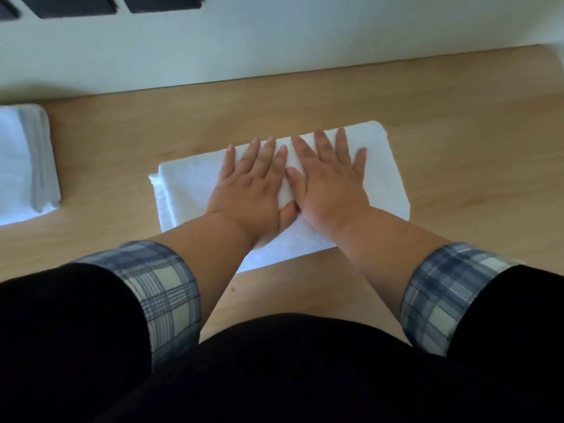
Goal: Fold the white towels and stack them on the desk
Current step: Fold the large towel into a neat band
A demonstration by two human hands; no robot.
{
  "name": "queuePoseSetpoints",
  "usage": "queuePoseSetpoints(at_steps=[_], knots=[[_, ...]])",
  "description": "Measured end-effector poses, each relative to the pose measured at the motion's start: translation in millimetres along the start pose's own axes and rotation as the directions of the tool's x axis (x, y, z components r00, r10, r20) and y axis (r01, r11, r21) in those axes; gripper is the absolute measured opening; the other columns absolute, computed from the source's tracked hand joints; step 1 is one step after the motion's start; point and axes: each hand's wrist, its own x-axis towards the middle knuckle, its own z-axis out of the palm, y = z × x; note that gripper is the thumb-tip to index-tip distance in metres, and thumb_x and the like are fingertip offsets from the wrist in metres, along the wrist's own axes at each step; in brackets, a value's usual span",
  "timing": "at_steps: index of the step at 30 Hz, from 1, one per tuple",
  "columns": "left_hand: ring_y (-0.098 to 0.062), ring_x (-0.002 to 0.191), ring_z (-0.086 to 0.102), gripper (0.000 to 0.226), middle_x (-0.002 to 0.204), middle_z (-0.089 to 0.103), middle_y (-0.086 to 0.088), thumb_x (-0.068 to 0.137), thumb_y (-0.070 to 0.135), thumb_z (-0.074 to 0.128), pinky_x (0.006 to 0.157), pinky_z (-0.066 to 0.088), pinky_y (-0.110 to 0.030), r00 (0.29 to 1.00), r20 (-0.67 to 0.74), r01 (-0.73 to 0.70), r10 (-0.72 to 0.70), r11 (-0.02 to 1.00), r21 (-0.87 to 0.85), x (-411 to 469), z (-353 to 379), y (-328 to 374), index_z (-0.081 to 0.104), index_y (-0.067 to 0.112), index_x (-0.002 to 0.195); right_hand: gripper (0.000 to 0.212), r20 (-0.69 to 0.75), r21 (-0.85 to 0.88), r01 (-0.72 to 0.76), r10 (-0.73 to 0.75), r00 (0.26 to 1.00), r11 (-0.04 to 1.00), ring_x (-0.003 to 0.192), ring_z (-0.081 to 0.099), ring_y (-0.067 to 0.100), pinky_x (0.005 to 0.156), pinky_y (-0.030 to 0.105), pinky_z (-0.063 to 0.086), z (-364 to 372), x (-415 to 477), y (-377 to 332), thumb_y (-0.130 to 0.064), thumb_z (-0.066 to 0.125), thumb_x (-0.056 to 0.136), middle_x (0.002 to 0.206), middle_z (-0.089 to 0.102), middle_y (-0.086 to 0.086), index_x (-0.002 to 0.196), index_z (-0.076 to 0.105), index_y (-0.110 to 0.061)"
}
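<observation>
Towel (381, 169), left hand (250, 190), right hand (332, 190); perhaps one stack (21, 166)

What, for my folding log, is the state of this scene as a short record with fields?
left hand: flat, fingers straight, pressing on the folded towel
right hand: flat beside the left, pressing on the same towel
folded towel: white rectangle lying on the desk, under both hands
towel pile: folded white cloth at the left edge, apart from the folded towel
desk: light wood, against a white wall
</observation>
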Motion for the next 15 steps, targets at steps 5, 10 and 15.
queuePoseSetpoints(at_steps=[5,10,15], knots=[[-0.02,0.152,-0.015,0.092,0.167,-0.011,-0.002,0.084,0.081,0.01,0.121,-0.011,-0.048,0.997,0.033,-0.076,0.075,0.997,0.03,-16.2,-2.3,-27.8,-0.009,0.029,0.158,0.085,0.011,-0.024,-0.024,0.024,1.0,0.999,0.154,-0.01,0.03,0.118,0.062,-0.009,3.6,5.6,-3.2,-0.082,0.01,0.084,0.168,0.007,0.001,0.157,0.011,-0.039],[-0.023,0.152,-0.013,0.086,0.166,-0.016,0.0,0.08,0.086,0.005,0.121,-0.007,-0.052,0.983,0.144,0.111,-0.115,0.993,0.034,-39.4,-8.6,-85.6,-0.018,0.045,0.152,0.086,0.064,-0.036,-0.036,0.038,0.997,0.999,0.153,-0.017,0.028,0.118,0.062,-0.012,-2.9,5.2,-5.6,-0.084,0.012,0.083,0.169,0.001,-0.001,0.157,0.002,-0.042],[-0.027,0.152,-0.014,0.083,0.165,-0.02,0.0,0.083,0.084,0.018,0.121,-0.005,-0.054,0.923,0.204,0.341,-0.326,0.939,-0.042,-45.3,-16.9,-82.3,-0.017,0.05,0.15,0.083,0.117,0.135,-0.007,-0.01,0.993,0.991,0.154,-0.015,0.022,0.12,0.056,-0.011,-25.8,-0.8,6.0,-0.076,0.036,0.088,0.169,-0.001,0.0,0.158,0.01,-0.04]])
